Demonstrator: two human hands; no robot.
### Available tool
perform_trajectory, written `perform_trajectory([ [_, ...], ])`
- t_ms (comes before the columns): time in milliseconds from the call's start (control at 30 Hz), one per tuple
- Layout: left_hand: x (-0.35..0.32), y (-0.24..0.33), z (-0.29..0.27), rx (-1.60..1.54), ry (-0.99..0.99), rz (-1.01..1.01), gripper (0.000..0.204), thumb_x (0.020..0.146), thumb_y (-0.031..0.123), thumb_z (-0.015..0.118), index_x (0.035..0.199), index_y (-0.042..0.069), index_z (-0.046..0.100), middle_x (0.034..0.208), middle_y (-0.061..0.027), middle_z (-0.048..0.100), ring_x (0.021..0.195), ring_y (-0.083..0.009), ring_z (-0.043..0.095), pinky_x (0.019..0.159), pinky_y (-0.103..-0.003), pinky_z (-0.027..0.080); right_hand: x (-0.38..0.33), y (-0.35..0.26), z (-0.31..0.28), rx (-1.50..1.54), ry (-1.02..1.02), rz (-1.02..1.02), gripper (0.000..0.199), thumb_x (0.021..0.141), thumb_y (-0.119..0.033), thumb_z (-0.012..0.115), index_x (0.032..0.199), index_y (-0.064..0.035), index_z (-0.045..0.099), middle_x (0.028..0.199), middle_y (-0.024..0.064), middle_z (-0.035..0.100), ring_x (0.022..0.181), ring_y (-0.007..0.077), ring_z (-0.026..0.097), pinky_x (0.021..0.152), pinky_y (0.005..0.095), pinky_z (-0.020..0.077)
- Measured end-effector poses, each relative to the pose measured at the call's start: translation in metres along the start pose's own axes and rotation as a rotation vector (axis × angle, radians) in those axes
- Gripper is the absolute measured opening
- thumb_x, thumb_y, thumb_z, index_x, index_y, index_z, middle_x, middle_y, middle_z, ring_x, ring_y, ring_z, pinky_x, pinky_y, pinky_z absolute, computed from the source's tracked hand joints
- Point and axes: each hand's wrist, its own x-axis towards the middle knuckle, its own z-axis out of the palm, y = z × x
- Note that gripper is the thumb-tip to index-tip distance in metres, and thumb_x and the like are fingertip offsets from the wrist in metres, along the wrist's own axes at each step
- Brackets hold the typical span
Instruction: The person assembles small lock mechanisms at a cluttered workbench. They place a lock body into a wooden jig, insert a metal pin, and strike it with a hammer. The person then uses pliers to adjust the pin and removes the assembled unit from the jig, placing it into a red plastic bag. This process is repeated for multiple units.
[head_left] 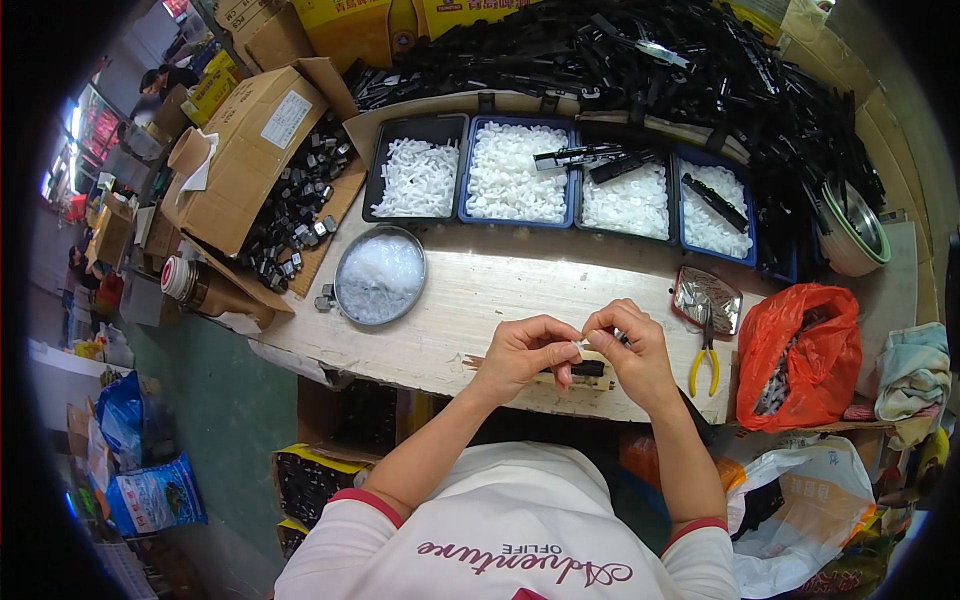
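Above the front of the pale worktable (455, 285), my two hands meet at the fingertips. My left hand (530, 352) is closed in a pinch on a small white plastic part (581, 344), whose exact kind is too small to tell. From the other side, my right hand (636, 352) pinches at the same part. A dark bit (623, 338) shows among the right fingers; I cannot tell what it is. Just below the hands lies a small wooden block (600, 382) with a black piece (587, 368) on it, partly hidden by the fingers.
Trays of white plastic parts (517, 172) line the back, before a heap of black parts (600, 60). A round pan (381, 322) and a cardboard box (245, 150) stand left. To the right are yellow-handled pliers (704, 370), a metal-parts dish (708, 300) and a red bag (815, 360).
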Motion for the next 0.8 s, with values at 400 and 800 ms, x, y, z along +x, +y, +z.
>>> perform_trajectory([
  [400, -0.008, -0.009, -0.006, 0.012, 0.131, 0.052, 0.013, 0.084, 0.007, 0.061, 0.093, -0.002, 0.06, 0.076, -0.0088, 0.062, 0.055, -0.0105, 0.058, 0.047, -0.021, 0.049, -0.016, 0.003, 0.022, -0.399, 0.186, -0.332, 0.012, 0.071, -0.006, 0.066, 0.082, -0.0073, 0.062, 0.079, 0.0014, 0.059, 0.073, 0.018, 0.05, 0.071, 0.0342, 0.0294],
  [800, -0.03, -0.01, -0.029, 1.279, 0.121, 0.341, 0.032, 0.066, 0.018, 0.074, 0.096, 0.012, 0.065, 0.102, 0.0, 0.056, 0.1, -0.0213, 0.042, 0.086, -0.035, 0.028, -0.026, 0.028, 0.037, -0.547, -0.041, -0.34, 0.012, 0.069, -0.008, 0.068, 0.079, -0.0097, 0.062, 0.075, 0.0009, 0.054, 0.075, 0.018, 0.048, 0.072, 0.0348, 0.0293],
])
